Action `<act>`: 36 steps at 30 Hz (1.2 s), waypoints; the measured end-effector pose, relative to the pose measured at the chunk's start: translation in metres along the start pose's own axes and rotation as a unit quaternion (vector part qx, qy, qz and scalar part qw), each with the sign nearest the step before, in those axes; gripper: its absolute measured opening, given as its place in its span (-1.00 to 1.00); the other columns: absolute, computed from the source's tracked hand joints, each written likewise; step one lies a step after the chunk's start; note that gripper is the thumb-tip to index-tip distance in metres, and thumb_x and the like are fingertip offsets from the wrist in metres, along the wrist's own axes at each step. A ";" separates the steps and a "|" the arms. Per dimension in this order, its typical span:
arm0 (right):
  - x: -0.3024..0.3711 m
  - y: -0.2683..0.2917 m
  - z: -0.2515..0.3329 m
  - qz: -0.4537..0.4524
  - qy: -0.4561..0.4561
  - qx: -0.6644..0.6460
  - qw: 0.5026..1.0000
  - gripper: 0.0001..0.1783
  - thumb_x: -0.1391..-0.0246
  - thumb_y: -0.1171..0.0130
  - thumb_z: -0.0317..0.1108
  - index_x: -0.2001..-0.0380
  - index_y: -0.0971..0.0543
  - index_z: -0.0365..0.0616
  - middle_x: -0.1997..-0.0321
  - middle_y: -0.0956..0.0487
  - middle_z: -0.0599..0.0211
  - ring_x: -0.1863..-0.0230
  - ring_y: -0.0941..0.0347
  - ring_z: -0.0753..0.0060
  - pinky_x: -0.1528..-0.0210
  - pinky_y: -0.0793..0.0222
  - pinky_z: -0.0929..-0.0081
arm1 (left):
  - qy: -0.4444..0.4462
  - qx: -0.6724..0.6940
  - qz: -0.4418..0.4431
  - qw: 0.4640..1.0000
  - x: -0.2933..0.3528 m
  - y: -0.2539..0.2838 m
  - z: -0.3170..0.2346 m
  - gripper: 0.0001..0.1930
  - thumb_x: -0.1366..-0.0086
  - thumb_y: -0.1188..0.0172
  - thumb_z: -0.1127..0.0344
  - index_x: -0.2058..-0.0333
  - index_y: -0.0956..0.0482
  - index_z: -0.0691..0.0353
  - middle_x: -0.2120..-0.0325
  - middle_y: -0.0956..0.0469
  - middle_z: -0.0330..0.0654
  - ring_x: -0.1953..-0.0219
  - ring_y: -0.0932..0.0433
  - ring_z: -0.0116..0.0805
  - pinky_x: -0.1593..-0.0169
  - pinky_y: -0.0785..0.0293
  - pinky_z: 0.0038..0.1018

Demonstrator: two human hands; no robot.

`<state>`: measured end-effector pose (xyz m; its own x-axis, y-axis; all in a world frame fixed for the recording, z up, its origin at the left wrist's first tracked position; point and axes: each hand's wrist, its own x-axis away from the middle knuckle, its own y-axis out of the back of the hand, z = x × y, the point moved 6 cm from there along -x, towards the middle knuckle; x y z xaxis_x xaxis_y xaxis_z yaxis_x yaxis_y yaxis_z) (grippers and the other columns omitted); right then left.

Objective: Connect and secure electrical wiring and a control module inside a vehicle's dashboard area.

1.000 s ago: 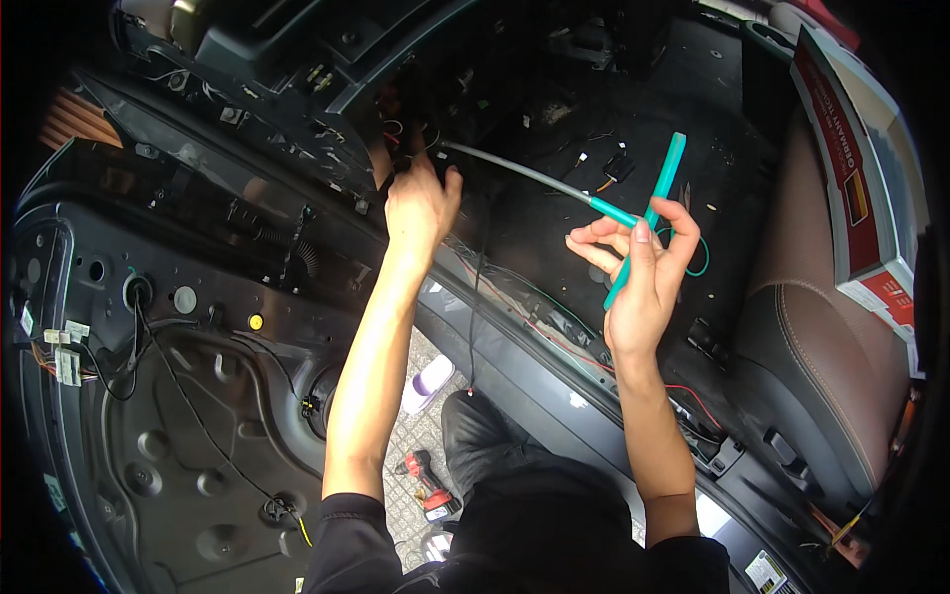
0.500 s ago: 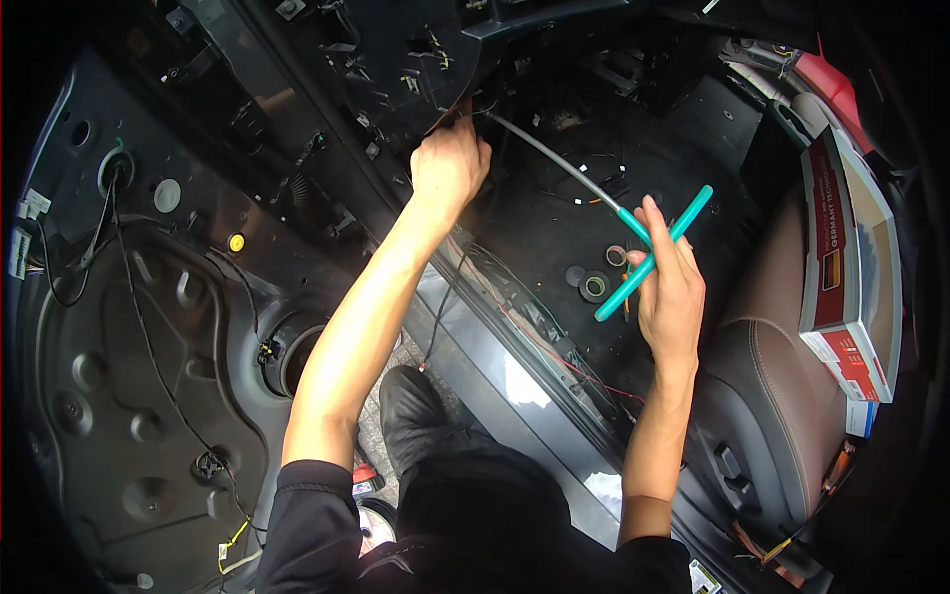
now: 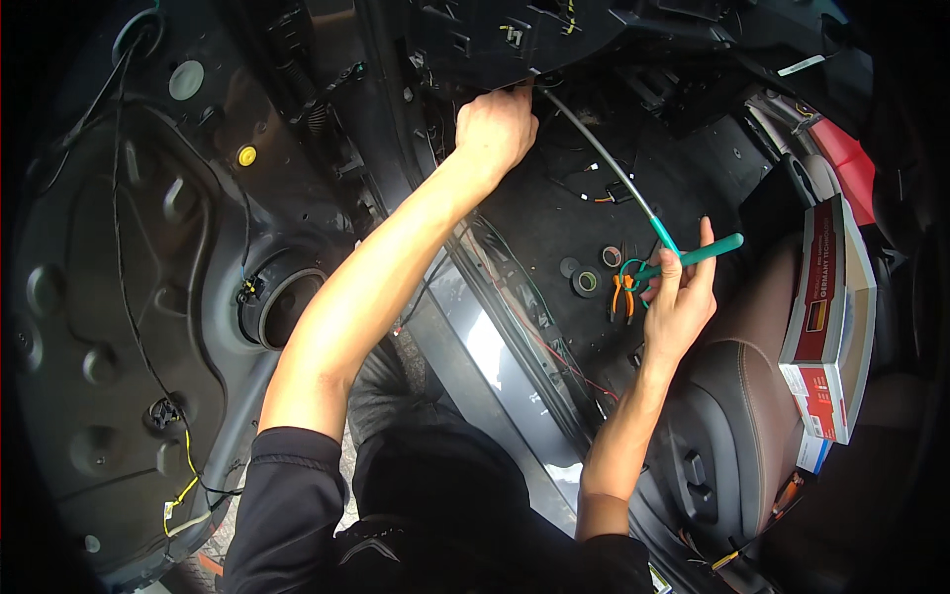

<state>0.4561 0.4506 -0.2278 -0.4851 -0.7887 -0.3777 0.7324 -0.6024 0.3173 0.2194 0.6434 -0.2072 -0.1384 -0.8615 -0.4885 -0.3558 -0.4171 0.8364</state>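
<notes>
Head view looks down into a stripped car interior. The bare door shell (image 3: 129, 297) fills the left side, with its round speaker opening (image 3: 282, 307), a yellow plug (image 3: 246, 155) and loose wiring running down it. The brown seat (image 3: 752, 416) lies at lower right, and a red-and-white box (image 3: 826, 317) stands on edge just beside its back. Between them the dark floor carpet (image 3: 554, 218) shows, edged by the sill (image 3: 495, 366) that runs diagonally toward the person.

On the carpet sit two tape rolls (image 3: 586, 282), close together, with orange-handled pliers (image 3: 621, 292) just to their right.

A long rod (image 3: 614, 178), grey along most of its length and teal at its lower end, crosses the carpet on a slant. Its long axis runs from upper left, under the dash panel (image 3: 515, 40), down to the lower right.

The left hand (image 3: 492, 129) is at the rod's upper end, against the underside of the dash, fingers curled shut; whether they actually pinch the rod tip is hidden by the hand itself. The right hand (image 3: 678, 297) is at the lower end, near the seat's front edge, fingers closed around a teal tool (image 3: 698, 253) whose handle juts out to the right, index finger raised. The rod's teal end meets that hand, so each hand has one end, the left being nearer the dash.
</notes>
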 end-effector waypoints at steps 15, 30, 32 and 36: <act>0.008 0.005 -0.007 0.017 0.180 -0.073 0.981 -0.51 -0.36 -0.02 -0.56 -0.33 -0.34 -0.31 -0.23 -0.51 -0.01 -0.02 -0.62 0.22 0.02 -0.66 0.41 | -0.009 -0.008 -0.032 0.999 -0.006 -0.001 -0.006 -0.59 -0.14 -0.26 0.41 -0.01 -0.61 0.24 0.25 -0.72 -0.04 0.20 -0.75 -0.15 0.20 -0.70 -0.27; -0.009 0.002 -0.027 -0.037 0.049 -0.254 0.965 -0.59 -0.38 -0.15 -0.32 -0.16 -0.35 -0.29 0.30 -0.63 0.09 0.44 -0.55 0.53 0.50 -0.45 0.74 | -0.004 0.060 -0.067 0.996 -0.004 -0.004 -0.002 -0.66 -0.10 -0.19 0.46 0.09 -0.58 0.27 0.26 -0.65 0.09 0.20 -0.67 0.07 0.19 -0.66 -0.12; -0.008 0.006 -0.029 -0.008 0.008 -0.302 0.953 -0.57 -0.37 -0.12 -0.39 -0.20 -0.33 -0.32 0.21 -0.63 0.01 0.28 -0.64 0.44 0.43 -0.56 0.71 | -0.015 0.052 -0.090 0.995 -0.003 0.001 -0.003 -0.67 -0.10 -0.20 0.45 0.10 -0.58 0.27 0.28 -0.66 0.08 0.21 -0.67 0.06 0.20 -0.66 -0.11; -0.002 0.015 -0.015 0.085 0.105 -0.217 0.967 -0.37 -0.24 -0.11 -0.66 -0.37 -0.26 -0.36 -0.13 -0.58 -0.04 -0.08 -0.59 0.25 0.05 -0.58 0.56 | -0.010 0.057 -0.068 0.996 0.000 0.000 -0.002 -0.73 -0.10 -0.23 0.40 0.17 -0.59 0.27 0.35 -0.66 0.05 0.27 -0.68 0.05 0.23 -0.66 -0.11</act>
<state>0.4751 0.4449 -0.2355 -0.2657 -0.8021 -0.5348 0.9467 -0.3218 0.0124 0.2213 0.6430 -0.2071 -0.0988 -0.7930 -0.6012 -0.4753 -0.4931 0.7286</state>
